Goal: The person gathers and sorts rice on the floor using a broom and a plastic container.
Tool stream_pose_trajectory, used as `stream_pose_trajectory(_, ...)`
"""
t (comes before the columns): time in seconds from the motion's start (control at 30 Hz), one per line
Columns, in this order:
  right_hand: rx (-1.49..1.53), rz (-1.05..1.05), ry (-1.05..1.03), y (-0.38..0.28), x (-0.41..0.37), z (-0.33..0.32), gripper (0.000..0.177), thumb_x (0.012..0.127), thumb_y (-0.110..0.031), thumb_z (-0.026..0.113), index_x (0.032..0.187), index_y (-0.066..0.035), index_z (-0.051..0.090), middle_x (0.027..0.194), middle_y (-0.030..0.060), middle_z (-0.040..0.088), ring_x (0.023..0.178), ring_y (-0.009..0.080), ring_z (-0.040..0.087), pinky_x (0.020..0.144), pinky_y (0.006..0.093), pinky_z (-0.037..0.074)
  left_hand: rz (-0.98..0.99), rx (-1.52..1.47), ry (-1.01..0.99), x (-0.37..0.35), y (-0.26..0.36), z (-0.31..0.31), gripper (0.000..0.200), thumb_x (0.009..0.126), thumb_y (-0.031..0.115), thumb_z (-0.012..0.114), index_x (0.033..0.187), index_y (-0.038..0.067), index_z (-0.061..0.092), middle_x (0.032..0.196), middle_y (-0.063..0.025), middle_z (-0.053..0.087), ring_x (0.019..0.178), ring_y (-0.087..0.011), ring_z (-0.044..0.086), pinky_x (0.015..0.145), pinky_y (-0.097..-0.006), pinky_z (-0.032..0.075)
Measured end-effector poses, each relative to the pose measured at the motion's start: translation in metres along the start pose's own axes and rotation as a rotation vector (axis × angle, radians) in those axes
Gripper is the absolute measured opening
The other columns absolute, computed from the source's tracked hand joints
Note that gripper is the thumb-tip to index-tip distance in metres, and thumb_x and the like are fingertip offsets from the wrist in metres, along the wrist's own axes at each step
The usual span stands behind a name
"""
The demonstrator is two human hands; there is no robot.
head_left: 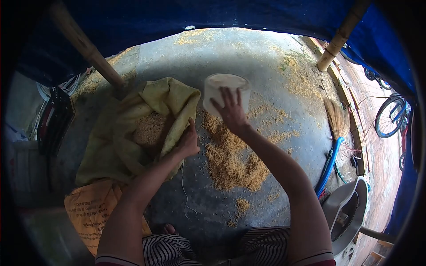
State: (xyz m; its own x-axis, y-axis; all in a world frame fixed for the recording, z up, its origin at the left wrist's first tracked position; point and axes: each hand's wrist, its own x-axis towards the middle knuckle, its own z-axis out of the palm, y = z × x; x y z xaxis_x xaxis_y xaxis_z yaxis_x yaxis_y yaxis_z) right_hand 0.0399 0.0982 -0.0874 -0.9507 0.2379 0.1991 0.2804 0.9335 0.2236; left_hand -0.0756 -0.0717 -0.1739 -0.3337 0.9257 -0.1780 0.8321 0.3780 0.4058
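Tub of whitish translucent plastic (213,98), short, rounded, slightly blurred: lying beyond the loose golden grain (235,162), its round end facing up and away, its axis running from near to far; mouth or base, cannot tell. Right hand (232,108): fingers spreading wide against its near side. Left hand (190,142): pinching the rim of the yellow-green woven sack (171,95), which is holding grain just left of the tub. Grey concrete floor (266,95): stretching beyond and rightward, reaching the straw broom (337,117).
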Motion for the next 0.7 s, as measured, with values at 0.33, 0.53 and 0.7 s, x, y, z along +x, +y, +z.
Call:
stream_pose_trajectory(0.33, 0.199, -0.225, -0.109, -0.036, -0.102, -0.075, 0.055, 0.077, -0.014, 0.058, 0.129, -0.02, 0.04, 0.139, 0.0193, 0.021, 0.132, 0.0346, 0.02, 0.106, 0.0589, 0.014, -0.015, -0.186, -0.131, -0.007, 0.005, -0.019, 0.111, 0.062, 0.01, 0.071, 0.135, -0.007, -0.011, 0.128, -0.0339, 0.035, 0.122, -0.0372, 0.038, 0.101, -0.0365, 0.032)
stream_pose_trajectory(0.53, 0.293, -0.149, -0.192, -0.038, -0.162, -0.109, 0.067, 0.074, -0.009, 0.061, 0.133, -0.024, 0.033, 0.136, 0.0229, 0.021, 0.13, 0.0385, 0.019, 0.105, 0.06, 0.014, 0.04, 0.102, -0.138, -0.017, 0.036, 0.014, 0.092, 0.066, 0.012, 0.06, 0.137, -0.006, 0.004, 0.137, -0.0302, 0.019, 0.131, -0.0394, 0.018, 0.108, -0.0408, 0.02)
stream_pose_trajectory(0.7, 0.276, 0.096, -0.124, -0.005, -0.173, -0.126, 0.091, 0.052, -0.026, 0.083, 0.131, -0.024, 0.038, 0.132, 0.0235, 0.024, 0.127, 0.0393, 0.019, 0.102, 0.0614, 0.021, 0.304, 0.018, -0.221, -0.027, 0.078, 0.045, 0.086, 0.07, 0.015, 0.058, 0.138, -0.002, 0.007, 0.139, -0.0272, 0.019, 0.131, -0.0385, 0.018, 0.107, -0.0459, 0.02)
